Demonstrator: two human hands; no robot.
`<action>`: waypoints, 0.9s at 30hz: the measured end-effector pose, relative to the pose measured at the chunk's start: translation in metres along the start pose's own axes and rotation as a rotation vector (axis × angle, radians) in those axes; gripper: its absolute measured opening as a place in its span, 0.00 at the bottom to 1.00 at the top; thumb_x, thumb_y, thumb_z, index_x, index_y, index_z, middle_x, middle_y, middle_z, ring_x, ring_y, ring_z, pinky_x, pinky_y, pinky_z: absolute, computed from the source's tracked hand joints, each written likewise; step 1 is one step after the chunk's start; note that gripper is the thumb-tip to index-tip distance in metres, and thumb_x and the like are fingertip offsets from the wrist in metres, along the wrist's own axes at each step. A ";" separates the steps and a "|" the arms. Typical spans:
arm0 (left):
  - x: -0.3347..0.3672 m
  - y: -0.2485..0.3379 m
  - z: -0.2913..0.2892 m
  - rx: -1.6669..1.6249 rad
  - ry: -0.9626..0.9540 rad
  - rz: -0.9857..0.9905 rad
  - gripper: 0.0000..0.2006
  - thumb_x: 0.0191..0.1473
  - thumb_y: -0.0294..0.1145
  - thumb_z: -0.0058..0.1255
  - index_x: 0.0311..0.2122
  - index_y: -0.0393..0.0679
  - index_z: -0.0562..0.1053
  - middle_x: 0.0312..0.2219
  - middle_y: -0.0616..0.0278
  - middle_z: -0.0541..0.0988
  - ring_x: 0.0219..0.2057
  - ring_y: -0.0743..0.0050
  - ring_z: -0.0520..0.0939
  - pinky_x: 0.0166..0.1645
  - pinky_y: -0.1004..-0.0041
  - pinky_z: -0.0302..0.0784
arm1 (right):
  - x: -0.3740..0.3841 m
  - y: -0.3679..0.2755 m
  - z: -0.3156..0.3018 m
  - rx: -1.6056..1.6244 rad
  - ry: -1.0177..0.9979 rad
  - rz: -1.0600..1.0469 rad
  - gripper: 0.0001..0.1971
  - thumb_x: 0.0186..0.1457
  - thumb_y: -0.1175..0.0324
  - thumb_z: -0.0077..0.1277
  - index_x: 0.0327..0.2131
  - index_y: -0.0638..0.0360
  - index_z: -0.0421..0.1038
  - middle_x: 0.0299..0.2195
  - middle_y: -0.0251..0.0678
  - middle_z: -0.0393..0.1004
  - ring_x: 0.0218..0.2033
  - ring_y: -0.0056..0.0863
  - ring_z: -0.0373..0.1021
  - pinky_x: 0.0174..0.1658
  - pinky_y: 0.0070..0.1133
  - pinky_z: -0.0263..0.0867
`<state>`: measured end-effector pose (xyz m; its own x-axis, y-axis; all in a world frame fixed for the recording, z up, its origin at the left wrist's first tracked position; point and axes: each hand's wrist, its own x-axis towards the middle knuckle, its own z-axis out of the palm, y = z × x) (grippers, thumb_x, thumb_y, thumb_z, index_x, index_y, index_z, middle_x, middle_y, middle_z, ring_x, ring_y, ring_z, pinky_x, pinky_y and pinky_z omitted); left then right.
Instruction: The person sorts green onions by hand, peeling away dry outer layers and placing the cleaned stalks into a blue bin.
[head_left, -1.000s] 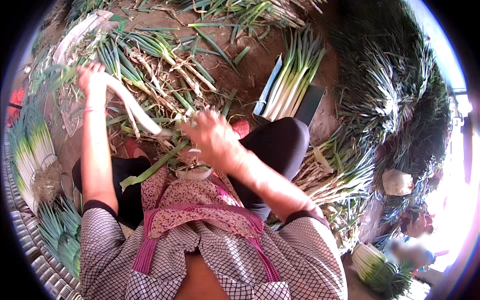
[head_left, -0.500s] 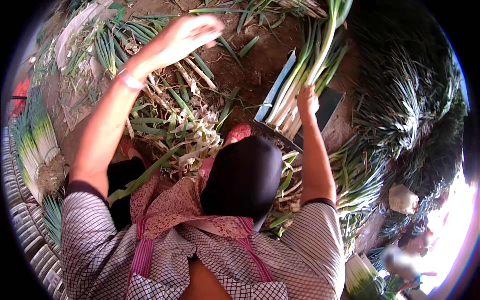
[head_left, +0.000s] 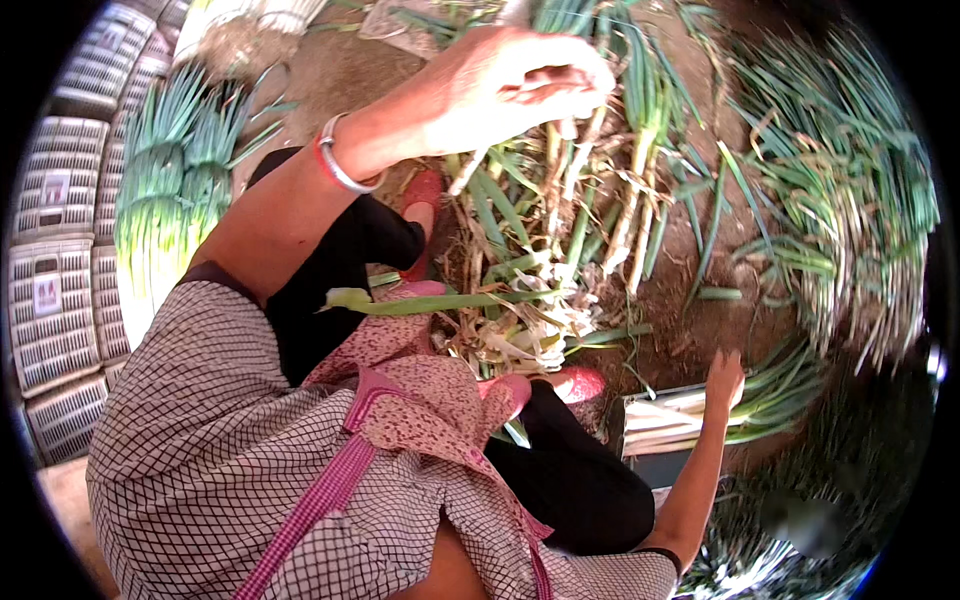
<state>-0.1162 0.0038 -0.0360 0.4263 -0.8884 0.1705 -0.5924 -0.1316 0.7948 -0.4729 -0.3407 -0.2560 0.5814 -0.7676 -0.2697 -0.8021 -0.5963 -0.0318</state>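
Note:
My left hand [head_left: 515,88] is raised over the litter pile, its fingers curled inward. Whether anything small is in them I cannot make out. Beneath it lie green onions [head_left: 640,150] with dry outer leaves and roots. At the lower right, my right hand [head_left: 724,382] is closed above a shallow open box [head_left: 665,468]. Trimmed green onions [head_left: 668,418] lie in this box, white ends to the left, with green tops past its right side. What the right fingers grip is hidden. A loose green leaf [head_left: 430,301] lies across my apron and the peelings.
Peeled skins [head_left: 535,335] heap up before my red shoes [head_left: 575,384]. Unsorted green onions [head_left: 860,190] pile along the right. Tied bunches [head_left: 175,190] stand at left beside stacked plastic crates [head_left: 55,310].
The view has swung left, bringing more crates in sight. The right hand held a green onion stalk over the box; now no raised stalk shows. The left fingers, blurred before, are curled.

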 end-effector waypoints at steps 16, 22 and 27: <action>-0.027 -0.021 -0.077 -0.337 0.505 0.022 0.10 0.57 0.23 0.41 0.43 0.32 0.68 0.28 0.60 0.74 0.26 0.78 0.77 0.34 0.79 0.76 | 0.005 -0.495 0.183 0.622 -0.340 -0.263 0.17 0.43 0.60 0.51 0.33 0.65 0.68 0.32 0.52 0.73 0.35 0.44 0.72 0.41 0.35 0.67; -0.027 -0.022 -0.067 -0.479 0.526 0.041 0.14 0.57 0.29 0.42 0.46 0.34 0.66 0.36 0.59 0.75 0.39 0.73 0.76 0.48 0.73 0.71 | 0.004 -0.382 0.065 1.314 -0.551 0.022 0.11 0.57 0.61 0.40 0.30 0.59 0.62 0.21 0.32 0.66 0.14 0.14 0.56 0.14 0.14 0.52; -0.013 -0.039 -0.034 -0.964 0.569 -0.395 0.24 0.56 0.37 0.45 0.53 0.33 0.58 0.50 0.43 0.67 0.51 0.55 0.70 0.56 0.62 0.65 | -0.144 -0.313 -0.082 1.390 -0.337 -0.095 0.13 0.59 0.59 0.36 0.27 0.56 0.60 0.16 0.24 0.58 0.11 0.10 0.50 0.13 0.12 0.44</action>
<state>-0.0751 0.0353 -0.0491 0.8507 -0.5054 -0.1443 0.3038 0.2488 0.9197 -0.2941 -0.0629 -0.1279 0.7376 -0.5299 -0.4185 -0.3573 0.2195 -0.9078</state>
